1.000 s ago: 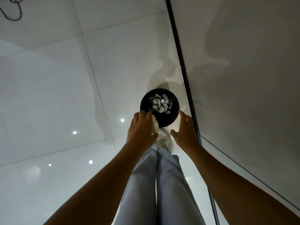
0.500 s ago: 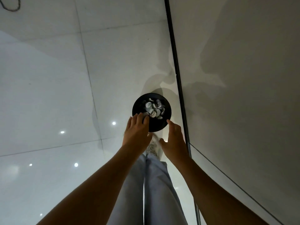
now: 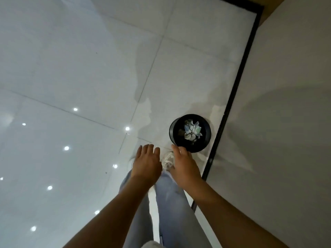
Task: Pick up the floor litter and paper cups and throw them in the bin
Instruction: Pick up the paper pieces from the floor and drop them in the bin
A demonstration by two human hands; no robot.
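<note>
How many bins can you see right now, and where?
1. The black round bin stands on the tiled floor beside the dark strip along the wall, just ahead of the right hand. It holds crumpled litter. Anything outside the frame is unseen.

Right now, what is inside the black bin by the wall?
The black bin holds crumpled pale paper litter heaped in the middle. Anything beneath that heap, and the bin's floor, is covered and lost in the dark interior.

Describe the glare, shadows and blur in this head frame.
Head view: small round light reflections dot the glossy floor tiles; soft shadows of the person fall across the tiles and the wall; the left hand, right hand and the crumpled litter in the bin look slightly blurred; straight lines lean from the wide lens.
</note>
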